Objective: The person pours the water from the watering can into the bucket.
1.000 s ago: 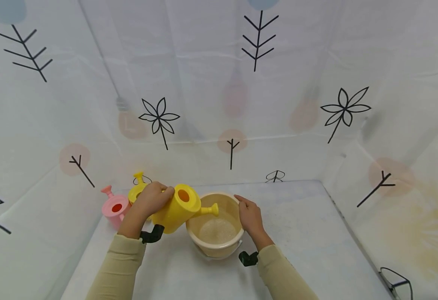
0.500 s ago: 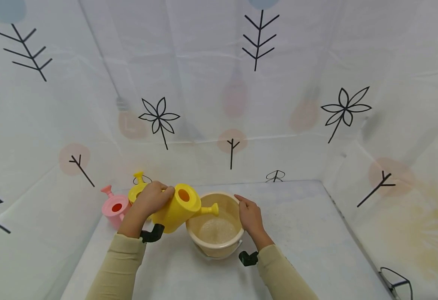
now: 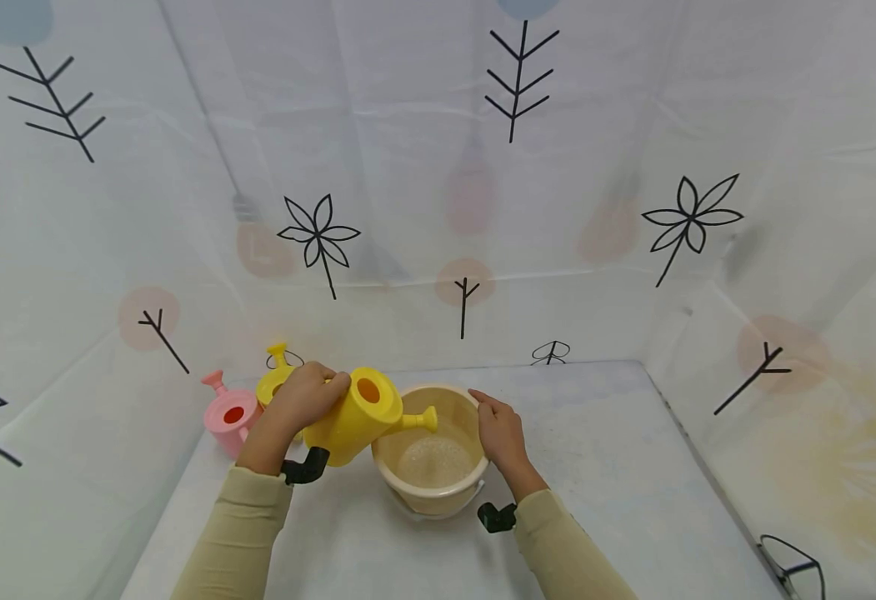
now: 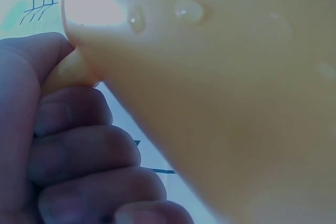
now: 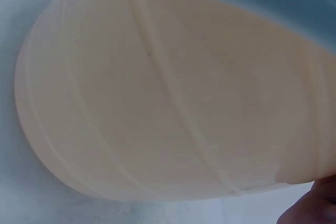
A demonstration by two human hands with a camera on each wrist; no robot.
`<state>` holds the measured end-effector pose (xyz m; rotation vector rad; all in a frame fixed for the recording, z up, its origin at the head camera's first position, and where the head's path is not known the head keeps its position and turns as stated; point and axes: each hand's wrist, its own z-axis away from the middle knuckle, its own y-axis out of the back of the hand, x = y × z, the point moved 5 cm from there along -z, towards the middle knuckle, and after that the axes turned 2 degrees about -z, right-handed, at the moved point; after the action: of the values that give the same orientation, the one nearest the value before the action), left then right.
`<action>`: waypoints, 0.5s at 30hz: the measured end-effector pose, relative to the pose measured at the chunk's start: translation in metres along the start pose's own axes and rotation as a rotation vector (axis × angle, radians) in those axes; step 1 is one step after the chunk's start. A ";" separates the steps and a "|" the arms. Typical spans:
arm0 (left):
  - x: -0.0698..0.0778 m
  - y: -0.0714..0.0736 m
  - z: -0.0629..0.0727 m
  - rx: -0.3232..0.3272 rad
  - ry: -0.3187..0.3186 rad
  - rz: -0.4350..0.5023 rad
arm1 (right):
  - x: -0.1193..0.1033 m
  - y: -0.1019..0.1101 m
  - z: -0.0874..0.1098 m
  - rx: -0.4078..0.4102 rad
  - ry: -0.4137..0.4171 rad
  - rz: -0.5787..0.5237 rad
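Note:
My left hand grips the handle of a yellow watering can, tilted to the right. The can's spout reaches over the inside of a cream bucket. In the left wrist view the fingers curl round the handle, and drops cling to the can's wall. Against the bucket's right rim, my right hand holds on, the index finger lying along the edge. A fingertip shows beside the bucket's wall in the right wrist view. The bucket's bottom looks wet and speckled with bubbles.
A pink watering can stands at the left on the white table. Behind my left hand is a second yellow watering can, partly hidden. A patterned white cloth hangs round the table's back and sides.
Both hands, the tilted can and the bucket keep their places. The speckling at the bucket's bottom shifts slightly.

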<state>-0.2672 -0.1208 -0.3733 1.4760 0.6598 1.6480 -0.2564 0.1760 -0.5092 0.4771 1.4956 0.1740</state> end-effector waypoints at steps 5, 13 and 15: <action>0.000 0.000 0.000 -0.003 0.003 0.002 | 0.000 0.000 0.000 0.001 -0.005 -0.002; -0.002 0.000 -0.002 -0.001 0.005 0.000 | -0.001 0.000 0.000 0.005 -0.003 0.001; -0.002 0.000 -0.002 -0.001 -0.003 -0.006 | -0.001 0.000 0.000 0.004 -0.004 0.004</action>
<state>-0.2690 -0.1220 -0.3751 1.4739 0.6614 1.6414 -0.2561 0.1755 -0.5086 0.4832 1.4914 0.1727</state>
